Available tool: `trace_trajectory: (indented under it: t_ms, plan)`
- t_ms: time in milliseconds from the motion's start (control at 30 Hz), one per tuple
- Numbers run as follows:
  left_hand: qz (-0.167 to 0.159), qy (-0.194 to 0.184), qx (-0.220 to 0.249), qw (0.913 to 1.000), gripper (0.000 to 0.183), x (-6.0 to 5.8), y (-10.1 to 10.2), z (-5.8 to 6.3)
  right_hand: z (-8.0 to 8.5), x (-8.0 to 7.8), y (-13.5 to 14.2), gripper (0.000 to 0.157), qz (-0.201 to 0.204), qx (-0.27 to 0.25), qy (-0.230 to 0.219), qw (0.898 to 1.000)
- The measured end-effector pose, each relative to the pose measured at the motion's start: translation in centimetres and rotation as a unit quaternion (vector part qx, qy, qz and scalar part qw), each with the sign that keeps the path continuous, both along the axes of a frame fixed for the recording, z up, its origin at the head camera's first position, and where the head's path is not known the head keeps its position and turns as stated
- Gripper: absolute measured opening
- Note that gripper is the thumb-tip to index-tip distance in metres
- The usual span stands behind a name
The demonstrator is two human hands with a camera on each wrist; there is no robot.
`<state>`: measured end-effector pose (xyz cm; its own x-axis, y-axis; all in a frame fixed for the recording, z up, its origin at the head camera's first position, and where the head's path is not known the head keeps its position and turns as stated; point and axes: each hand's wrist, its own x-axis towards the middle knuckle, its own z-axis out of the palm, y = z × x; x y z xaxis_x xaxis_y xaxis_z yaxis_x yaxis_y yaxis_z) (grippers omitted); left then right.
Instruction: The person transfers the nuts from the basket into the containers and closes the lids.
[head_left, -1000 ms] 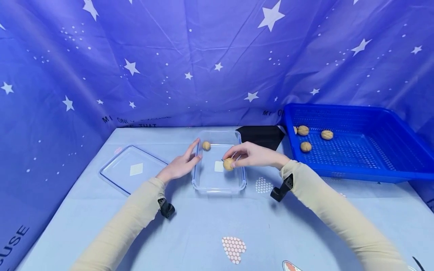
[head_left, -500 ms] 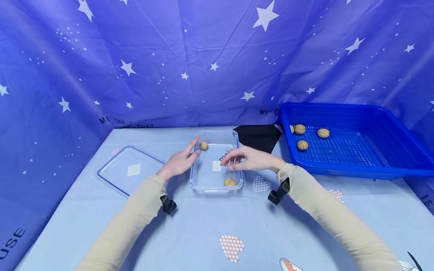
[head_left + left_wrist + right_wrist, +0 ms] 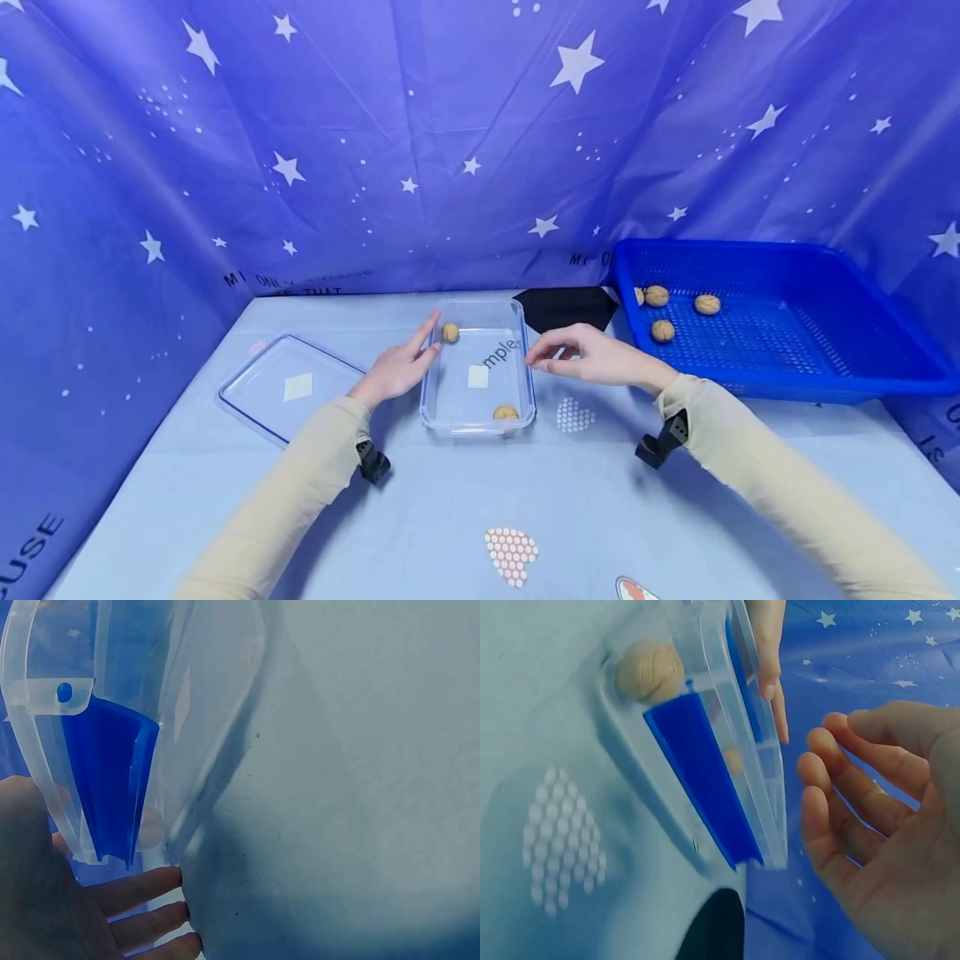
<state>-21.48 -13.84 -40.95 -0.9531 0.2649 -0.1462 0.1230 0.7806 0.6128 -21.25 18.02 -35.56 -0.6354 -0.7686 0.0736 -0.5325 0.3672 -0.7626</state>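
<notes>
Our right grip (image 3: 600, 357) has drawn back from over the clear box (image 3: 477, 428) to beside its right rim, and the walnut (image 3: 506, 413) it held a second ago now lies in the box.

We see that right grip loosely curved, a gap between thumb and fingers, with nothing in it; the walnut sits nearer to us and slightly left of its fingertips, in the box's near right corner. Our left grip (image 3: 397, 367) spreads relaxed at the left rim, pinching nothing, and the second walnut (image 3: 450, 332) lies just right of its fingertips. Left of it we have the clear lid (image 3: 258, 385) on the worktop (image 3: 420, 517); right of our right grip stands the blue basket (image 3: 795, 386) with four more walnuts (image 3: 707, 305), one partly hidden.
</notes>
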Motion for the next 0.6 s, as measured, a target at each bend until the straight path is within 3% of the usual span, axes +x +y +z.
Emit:
trace_trajectory:
  t_ms: [300,600]
  plan:
    - [0.002,0.004,-0.002,1.0000,0.059,0.4,-0.1,-0.5,1.5,0.7,4.7,0.018,-0.053,0.010,0.047,0.997]
    - [0.005,0.003,-0.003,1.0000,0.059,0.3,0.1,-0.2,2.7,0.4,8.8,0.018,-0.123,0.023,0.049,0.991]
